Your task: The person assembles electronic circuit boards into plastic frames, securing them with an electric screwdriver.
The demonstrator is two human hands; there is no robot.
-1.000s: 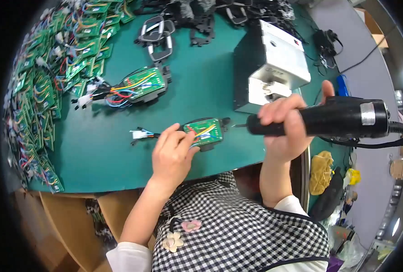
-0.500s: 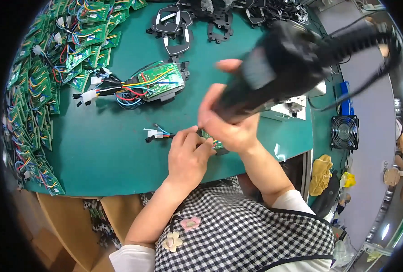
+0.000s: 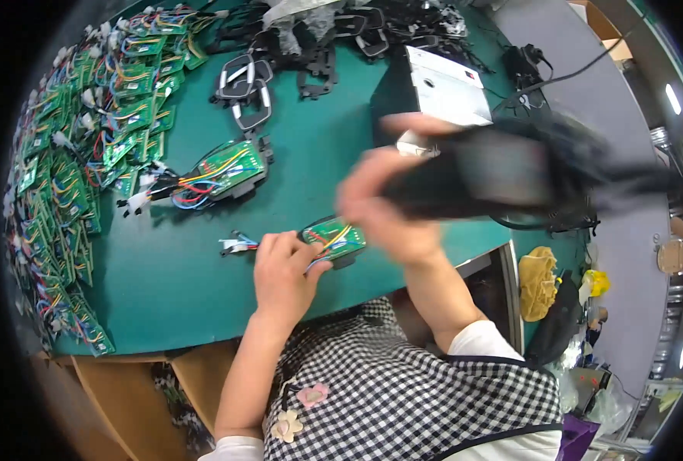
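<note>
Green worktop (image 3: 165, 288), laden. One wired circuit-board unit (image 3: 346, 240), green board on a dark base, lying near the worktop's near edge, right of its midpoint; white connector (image 3: 238, 246) on the leads at its left. Left hand (image 3: 284, 269): half curled, thumb and fingers holding the unit's left end, over the wires. Right hand (image 3: 391, 207): wrapped round a black handheld driver (image 3: 472, 173), held above the worktop; both are blurred, so whether the driver's tip touches the board cannot be told. Second wired unit (image 3: 232, 169): farther from the near edge, unheld. Heaped green boards (image 3: 61, 203) with coloured wires: along the left edge. Black frames (image 3: 243, 81): toward the far edge. White-and-black box (image 3: 447, 88): toward the far right corner, behind the driver.
</note>
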